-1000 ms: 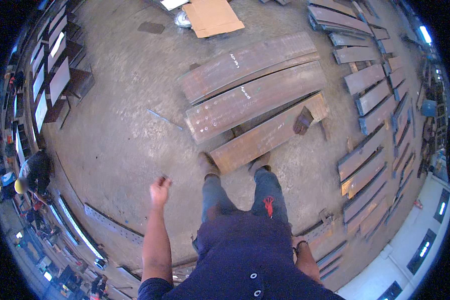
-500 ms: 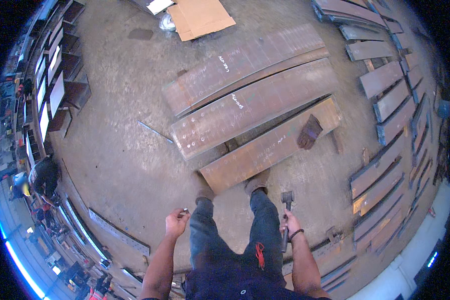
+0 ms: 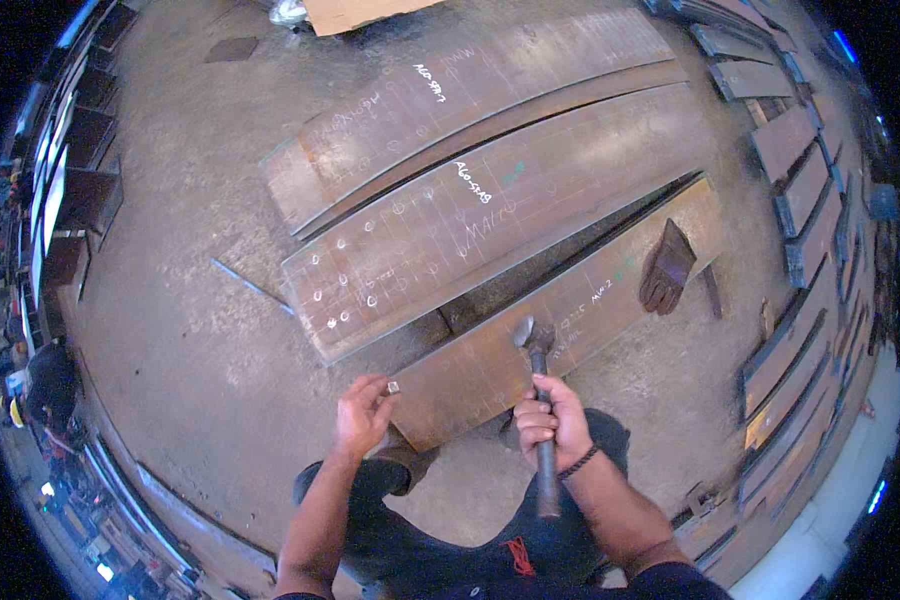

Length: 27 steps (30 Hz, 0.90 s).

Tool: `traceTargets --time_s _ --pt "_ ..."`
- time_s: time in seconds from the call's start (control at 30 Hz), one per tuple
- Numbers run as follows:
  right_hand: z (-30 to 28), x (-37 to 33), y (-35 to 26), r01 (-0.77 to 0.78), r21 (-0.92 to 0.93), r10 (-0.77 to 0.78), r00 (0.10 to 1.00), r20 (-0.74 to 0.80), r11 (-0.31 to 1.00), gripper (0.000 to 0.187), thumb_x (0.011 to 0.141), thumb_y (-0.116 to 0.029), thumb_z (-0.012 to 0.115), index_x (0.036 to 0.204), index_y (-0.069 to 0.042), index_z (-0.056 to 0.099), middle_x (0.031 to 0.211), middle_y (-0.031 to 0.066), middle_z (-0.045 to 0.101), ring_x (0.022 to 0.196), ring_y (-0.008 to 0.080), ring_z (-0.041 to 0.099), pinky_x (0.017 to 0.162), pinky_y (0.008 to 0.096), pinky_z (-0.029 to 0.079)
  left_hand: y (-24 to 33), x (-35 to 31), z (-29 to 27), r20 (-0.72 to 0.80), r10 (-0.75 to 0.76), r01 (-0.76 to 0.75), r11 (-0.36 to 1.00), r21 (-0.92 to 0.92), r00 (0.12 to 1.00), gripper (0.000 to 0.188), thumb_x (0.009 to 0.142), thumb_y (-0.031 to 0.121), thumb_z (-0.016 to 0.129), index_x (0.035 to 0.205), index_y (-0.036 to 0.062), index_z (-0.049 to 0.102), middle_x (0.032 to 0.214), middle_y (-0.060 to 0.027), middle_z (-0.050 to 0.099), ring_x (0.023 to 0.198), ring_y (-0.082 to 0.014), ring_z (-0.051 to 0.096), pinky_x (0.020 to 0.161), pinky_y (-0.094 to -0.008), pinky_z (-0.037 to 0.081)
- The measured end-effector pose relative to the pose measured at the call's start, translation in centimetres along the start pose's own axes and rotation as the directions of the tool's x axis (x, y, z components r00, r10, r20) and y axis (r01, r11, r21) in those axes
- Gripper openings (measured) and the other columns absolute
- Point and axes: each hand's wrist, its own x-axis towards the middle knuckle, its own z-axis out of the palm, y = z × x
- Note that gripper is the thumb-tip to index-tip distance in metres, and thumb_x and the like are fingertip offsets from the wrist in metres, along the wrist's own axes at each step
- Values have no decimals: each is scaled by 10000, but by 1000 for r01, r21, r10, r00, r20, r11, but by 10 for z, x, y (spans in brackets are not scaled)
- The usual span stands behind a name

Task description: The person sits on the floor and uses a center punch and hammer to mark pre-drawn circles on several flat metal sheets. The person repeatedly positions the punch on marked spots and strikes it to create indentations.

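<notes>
My right hand (image 3: 558,422) is wrapped round the handle of a hammer (image 3: 536,340), whose head is over the nearest rust-brown steel plate (image 3: 450,385). Pinched in the fingertips of my left hand (image 3: 363,418) is a small, short metal piece (image 3: 394,387), with a squarish bright end showing; its exact kind cannot be made out. That hand hovers by the left end of the same plate. Chalk marks and lines run along the plate. A dark brown work glove (image 3: 668,268) lies toward its right end.
Beyond lie two wider marked steel plates, a middle one (image 3: 390,265) and a far one (image 3: 370,130). A thin metal strip (image 3: 250,285) rests on the floor at left. Rows of steel pieces (image 3: 785,145) line the right. Another person (image 3: 52,385) bends at far left.
My body has lowered toward the nearest plate, knees bending. Both hands have moved forward, and the hammer has come from beside my right leg to over the plate.
</notes>
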Motion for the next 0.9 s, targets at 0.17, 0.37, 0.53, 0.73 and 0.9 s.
traceTargets --time_s 0.17,0.37,0.53,0.73,0.9 --pt "19 34 -8 74 -300 -31 989 147 951 218 940 -294 567 828 -126 483 600 -83 338 408 2 294 344 172 282 -22 19 39 15 183 -182 962 202 983 206 770 129 722 945 30 679 933 -129 676 841 -321 647 747 -408 518" --pt "39 70 -20 8 -419 88 974 209 908 227 942 -272 567 777 -143 479 571 -95 314 408 3 284 341 176 271 16 -32 20 -148 167 -110 938 329 975 188 766 133 717 926 41 682 924 -128 677 871 -348 632 785 -425 495" --pt "39 71 6 -171 -311 257 931 259 935 261 934 -259 589 729 -158 461 565 -96 315 416 14 295 346 179 268 5 -30 14 -374 -45 138 965 223 926 190 765 120 719 926 27 679 918 -141 676 851 -359 635 759 -422 493" --pt "18 65 -28 -312 -290 389 883 264 905 222 966 -273 533 811 -122 480 586 -80 313 424 18 290 348 182 275 -11 -19 52 -236 -56 129 944 305 970 180 778 111 722 926 17 682 895 -159 684 807 -366 655 718 -392 513" --pt "27 16 -80 -175 -306 316 802 508 936 228 992 -304 463 895 -100 495 613 -70 322 424 24 286 347 189 294 14 18 59 -236 -115 134 989 68 965 198 791 114 716 947 -4 679 845 -164 684 773 -284 673 710 -357 513"
